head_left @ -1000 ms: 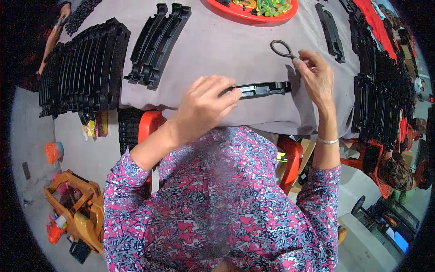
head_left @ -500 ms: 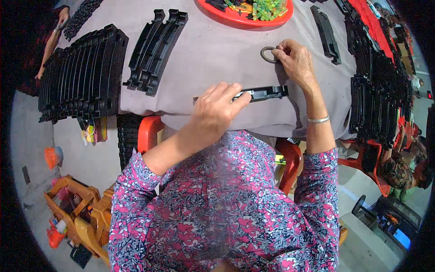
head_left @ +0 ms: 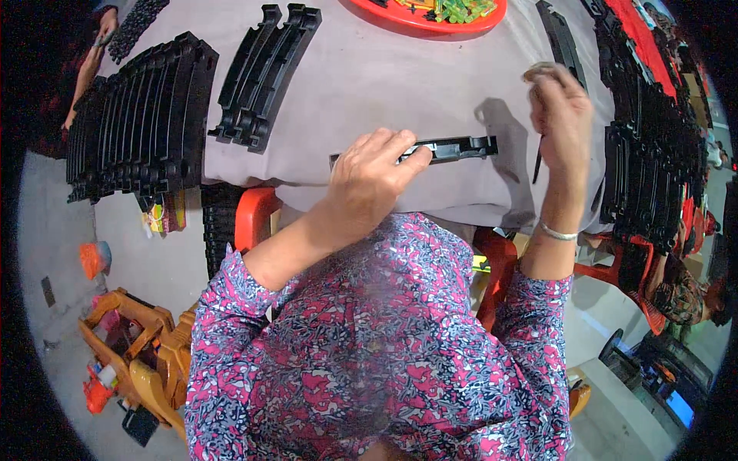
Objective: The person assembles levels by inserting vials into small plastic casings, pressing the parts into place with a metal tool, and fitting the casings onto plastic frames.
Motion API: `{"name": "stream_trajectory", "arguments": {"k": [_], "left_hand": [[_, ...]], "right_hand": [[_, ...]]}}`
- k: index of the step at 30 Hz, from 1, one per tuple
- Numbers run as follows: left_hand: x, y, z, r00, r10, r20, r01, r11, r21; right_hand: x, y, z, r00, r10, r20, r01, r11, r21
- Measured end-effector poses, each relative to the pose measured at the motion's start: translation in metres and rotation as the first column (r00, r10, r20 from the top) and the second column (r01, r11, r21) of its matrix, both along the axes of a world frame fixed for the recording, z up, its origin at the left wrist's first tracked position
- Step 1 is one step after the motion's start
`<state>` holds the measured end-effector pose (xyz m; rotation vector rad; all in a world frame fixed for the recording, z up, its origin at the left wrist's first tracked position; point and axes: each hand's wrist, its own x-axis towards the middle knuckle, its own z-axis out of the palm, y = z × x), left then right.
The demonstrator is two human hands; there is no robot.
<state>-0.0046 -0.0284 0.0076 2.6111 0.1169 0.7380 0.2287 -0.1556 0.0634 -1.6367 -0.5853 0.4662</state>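
On the surface (head_left: 384,77), a red tray (head_left: 430,32) holds green pieces (head_left: 465,9); left fingers (head_left: 393,144) grip a strip (head_left: 465,147), right fingers (head_left: 555,86) a tool (head_left: 536,166).

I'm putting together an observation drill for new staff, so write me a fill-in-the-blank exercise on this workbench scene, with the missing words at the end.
1. The grooved plastic strip under the left hand is ____ in colour.
2. The hand gripping the thin dark tool is the person's ____ one.
3. The tray at the top of the picture is ____.
4. The long row of curved strips stands to the ____ of the smaller group.

Missing words: black; right; red; left.
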Motion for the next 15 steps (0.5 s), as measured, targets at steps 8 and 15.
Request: {"name": "stream_trajectory", "arguments": {"k": [8,15], "left_hand": [[0.000,0.002,0.000,1.000,-0.021,-0.015,0.021,1.000,0.016],[-0.002,0.000,0.005,0.998,-0.033,-0.053,0.033,0.999,0.002]], "right_hand": [[-0.051,0.007,0.044,0.801,0.526,-0.285,-0.232,0.713,0.662],[-0.063,0.029,0.006,0.748,0.576,-0.330,-0.219,0.683,0.697]]}}
